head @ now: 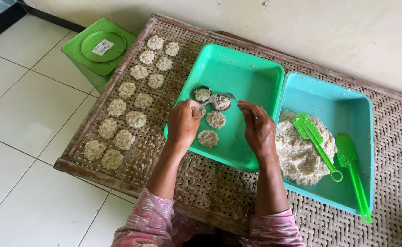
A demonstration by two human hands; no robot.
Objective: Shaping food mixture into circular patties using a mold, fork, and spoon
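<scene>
My left hand [182, 122] and my right hand [258, 130] are both over a green plastic tray [251, 77]. The left hand grips the handle of a round metal mould [203, 93] filled with pale rice mixture. A metal spoon [222, 101] held in the right hand presses on a second filled round. Two shaped rice discs [212, 129] lie in the tray just below the mould. To the right, a turquoise tray [343, 103] holds a heap of rice mixture [299, 153].
Two rows of rice discs [132, 98] lie on the woven bamboo rack [201, 183] at the left. Two green plastic spatulas [331, 151] rest in the turquoise tray. A green lidded tin [100, 50] stands on the tiled floor [32, 119]. A wall runs behind.
</scene>
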